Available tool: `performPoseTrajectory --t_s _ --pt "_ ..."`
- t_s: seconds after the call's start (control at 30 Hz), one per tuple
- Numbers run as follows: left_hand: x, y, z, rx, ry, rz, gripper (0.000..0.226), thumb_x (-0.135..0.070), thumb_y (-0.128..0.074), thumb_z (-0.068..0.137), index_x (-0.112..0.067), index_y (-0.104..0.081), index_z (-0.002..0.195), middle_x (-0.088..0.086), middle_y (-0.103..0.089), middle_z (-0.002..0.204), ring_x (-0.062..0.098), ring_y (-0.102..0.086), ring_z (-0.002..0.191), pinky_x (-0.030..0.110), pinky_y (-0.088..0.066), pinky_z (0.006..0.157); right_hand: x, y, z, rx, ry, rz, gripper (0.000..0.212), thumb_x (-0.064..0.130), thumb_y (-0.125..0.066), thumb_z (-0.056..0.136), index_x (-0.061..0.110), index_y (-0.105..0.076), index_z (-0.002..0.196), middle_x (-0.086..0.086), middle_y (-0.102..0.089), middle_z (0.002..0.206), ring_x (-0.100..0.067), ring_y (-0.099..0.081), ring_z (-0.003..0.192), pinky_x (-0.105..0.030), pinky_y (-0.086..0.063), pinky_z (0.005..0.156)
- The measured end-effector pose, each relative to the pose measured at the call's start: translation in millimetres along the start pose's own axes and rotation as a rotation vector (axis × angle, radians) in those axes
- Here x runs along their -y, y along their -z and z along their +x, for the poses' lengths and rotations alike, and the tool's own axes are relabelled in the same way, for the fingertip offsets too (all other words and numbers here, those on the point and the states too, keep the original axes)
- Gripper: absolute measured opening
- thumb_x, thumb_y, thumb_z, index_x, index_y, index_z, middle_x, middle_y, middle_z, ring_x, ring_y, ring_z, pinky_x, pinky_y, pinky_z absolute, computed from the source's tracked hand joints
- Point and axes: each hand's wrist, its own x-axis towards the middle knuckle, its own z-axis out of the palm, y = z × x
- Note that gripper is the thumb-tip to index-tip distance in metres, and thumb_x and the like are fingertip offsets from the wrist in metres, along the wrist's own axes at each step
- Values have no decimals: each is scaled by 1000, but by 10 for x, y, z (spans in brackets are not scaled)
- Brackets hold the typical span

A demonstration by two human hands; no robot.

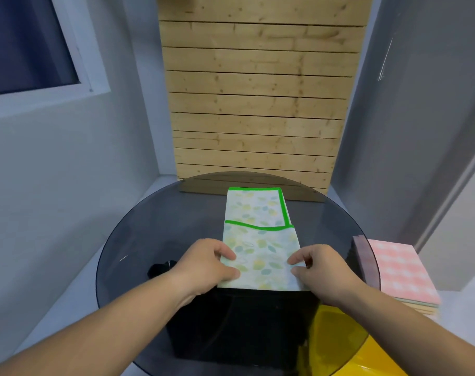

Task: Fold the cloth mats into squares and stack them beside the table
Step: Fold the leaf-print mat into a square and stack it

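Head view, the only one: a leaf-print cloth mat (pixel 259 240) with green trim lies in the middle of the round smoked-glass bench (pixel 117 240), running away from the person as a long strip. A green-edged flap is already turned over its far half. The left hand (pixel 212 263) pinches the near left corner, thumb on top and fingers curled round the edge. The right hand (pixel 322 267) does the same on the near right edge, so both have hold of the mat's near end and neither is flat or spread. Step, as I judge it: mid-fold, strip made, square not yet. The next move probably calls for lifting the near end with both hands together, carrying it to the far green edge, matching the corners and pressing the crease flat, then shifting it right to the pile. The stack of folded mats (pixel 402 272), pink check on top, sits beside the bench on the right, its left edge seen through the glass rim; what it rests on I cannot tell. Around: a slatted wood panel (pixel 258 90) against the wall behind, a window (pixel 27 44) upper left, and a black box (pixel 244 327) and a yellow object (pixel 336 337) under the glass. Nothing lies on the bench in the fold's path — the slick glass may let the mat slide.
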Motion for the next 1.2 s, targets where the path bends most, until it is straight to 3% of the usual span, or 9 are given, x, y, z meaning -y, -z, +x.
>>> performPoseTrajectory --t_s 0.17,0.27,0.33,0.5,0.6,0.77,1.0,1.1,1.2 --pt "-34 22 -36 1 -4 122 36 -20 -84 80 -20 -70 114 -7 -57 95 5 -58 81 12 -43 67 13 -34 -24 4 -8 -18 18 18 -62 94 21 -71 110 9 -64 109 -4 -57 93 -18 -42 81" --pt "-46 -38 -72 10 -30 198 49 -25 -81 85 -20 -63 130 -6 -57 121 6 -55 100 9 -39 72 21 -38 -40 2 -17 -16 19 19 -60 95 21 -70 111 7 -64 116 -7 -57 98 -19 -41 82" --pt "-39 -103 -112 16 -48 240 63 -35 -81 83 -19 -56 139 -7 -48 135 4 -49 110 12 -39 84 50 -55 -68 4 -15 -34 21 25 -62 93 22 -68 113 6 -63 118 -7 -56 99 -18 -40 82" --pt "-30 -273 -216 -42 -111 387 75 -57 -75 79 -21 -51 140 -8 -35 122 10 -42 119 26 -45 101 137 -182 -173 12 -24 -128 56 56 -71 78 26 -56 122 7 -43 119 -9 -52 94 -18 -40 76" --pt "22 -264 -227 -84 -126 504 76 -69 -66 80 -33 -47 145 -11 -35 122 11 -35 122 28 -37 105 110 -225 -206 -24 15 -226 63 67 -66 75 33 -53 127 9 -38 119 -12 -52 105 -25 -45 89" --pt "125 -97 -185 -60 -76 568 69 -75 -63 78 -54 -43 141 -15 -29 124 10 -28 123 27 -23 97 -99 -56 -175 -2 76 -308 57 75 -60 74 48 -56 124 13 -38 119 -11 -41 116 -36 -37 98" --pt "255 37 -46 14 -107 583 66 -76 -66 75 -62 -45 136 -17 -28 128 10 -25 123 25 -20 96 -355 120 -72 86 128 -267 50 76 -60 73 61 -53 121 18 -33 131 -14 -34 127 -45 -34 105" --pt "311 52 -33 38 -157 622 69 -79 -61 77 -60 -42 140 -18 -25 131 11 -22 127 25 -18 101 -372 129 -53 97 144 -276 50 73 -60 76 59 -52 124 15 -33 138 -15 -31 130 -46 -33 107" --pt "358 81 -45 87 -247 607 80 -83 -57 76 -53 -38 147 -19 -19 147 13 -14 143 32 -18 116 -341 142 -80 76 192 -236 51 72 -64 73 55 -56 121 14 -33 142 -15 -29 134 -46 -32 109"
